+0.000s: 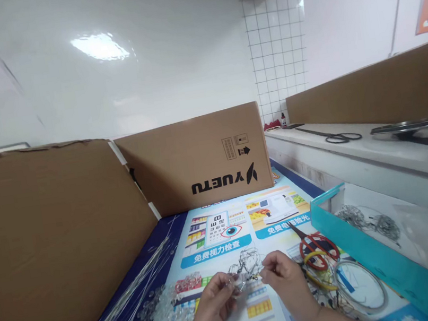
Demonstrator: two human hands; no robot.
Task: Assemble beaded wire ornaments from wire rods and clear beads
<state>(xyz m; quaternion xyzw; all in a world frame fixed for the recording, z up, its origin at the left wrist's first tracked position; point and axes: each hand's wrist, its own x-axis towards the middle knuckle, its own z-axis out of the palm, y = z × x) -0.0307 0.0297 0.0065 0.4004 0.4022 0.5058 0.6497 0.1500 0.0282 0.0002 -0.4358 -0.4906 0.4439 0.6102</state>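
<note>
Over the desk's near edge, the left hand (213,302) and right hand (281,274) each pinch an end of a tangled silver wire-and-bead piece (248,265), red-handled scissors (317,246) just beside

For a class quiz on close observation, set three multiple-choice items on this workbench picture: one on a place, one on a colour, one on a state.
1. Where do the red-handled scissors lie?
A. right of the hands, on the poster
B. inside the teal tray
C. on the cardboard box

2. What colour is the tray at the right?
A. red
B. teal
C. white

3. How are the left hand and right hand occupied?
A. resting flat
B. both pinching a wire-and-bead piece
C. cutting

Answers: 1 A, the scissors lie beside the right hand; 2 B, its wall is teal; 3 B, fingertips meet on the wire.
</note>
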